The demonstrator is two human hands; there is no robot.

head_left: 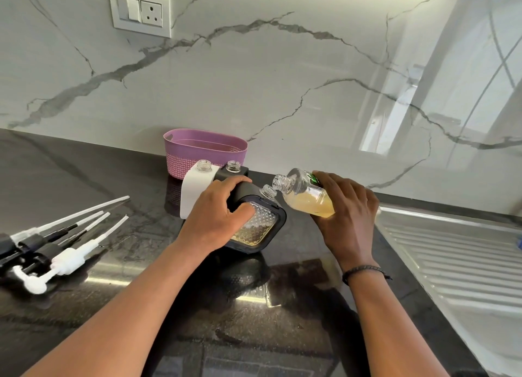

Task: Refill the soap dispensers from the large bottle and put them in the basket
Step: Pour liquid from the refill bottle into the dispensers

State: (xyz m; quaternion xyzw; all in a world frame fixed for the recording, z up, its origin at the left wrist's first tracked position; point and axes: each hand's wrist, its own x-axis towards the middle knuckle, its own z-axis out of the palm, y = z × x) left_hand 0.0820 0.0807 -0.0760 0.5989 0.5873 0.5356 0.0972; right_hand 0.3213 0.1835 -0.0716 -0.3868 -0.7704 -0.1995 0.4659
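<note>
My left hand point(219, 213) grips a black-framed soap dispenser point(261, 227) with a clear patterned front, standing on the dark counter with a little yellow soap at its bottom. Its open neck point(268, 191) points up and right. My right hand point(346, 210) holds the large clear bottle point(306, 197) of yellow soap, tilted with its open mouth just above the dispenser's neck. Behind stand a white dispenser point(195, 190) and another black dispenser point(233, 169), both uncapped. The pink basket point(203, 150) sits at the wall, with nothing visible inside.
Several pump heads with long tubes point(56, 246), black and white, lie on the counter at the left. A steel sink drainboard point(457, 252) fills the right. A wall socket point(139, 11) is mounted on the marble backsplash.
</note>
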